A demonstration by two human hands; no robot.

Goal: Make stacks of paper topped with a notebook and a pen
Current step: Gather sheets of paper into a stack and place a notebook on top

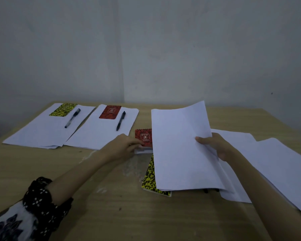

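Two paper stacks lie at the back left. The left stack (pixel 42 133) carries a yellow notebook (pixel 63 110) and a pen (pixel 72 118). The other stack (pixel 97 136) carries a red notebook (pixel 110 112) and a pen (pixel 120 120). My right hand (pixel 214 145) grips a sheaf of white sheets (pixel 182 148), lifted and tilted over the table's middle. My left hand (pixel 129 142) touches the lower edge of a loose red notebook (pixel 143 137); its fingers hide any grip. A yellow notebook (pixel 150 178) lies partly under the lifted sheets.
More loose white sheets (pixel 276 167) spread across the right side of the wooden table (pixel 111 206). A clear plastic wrapper (pixel 134 164) lies by my left hand. Dark pen tips (pixel 209 190) peek from under the sheets. A grey wall stands behind.
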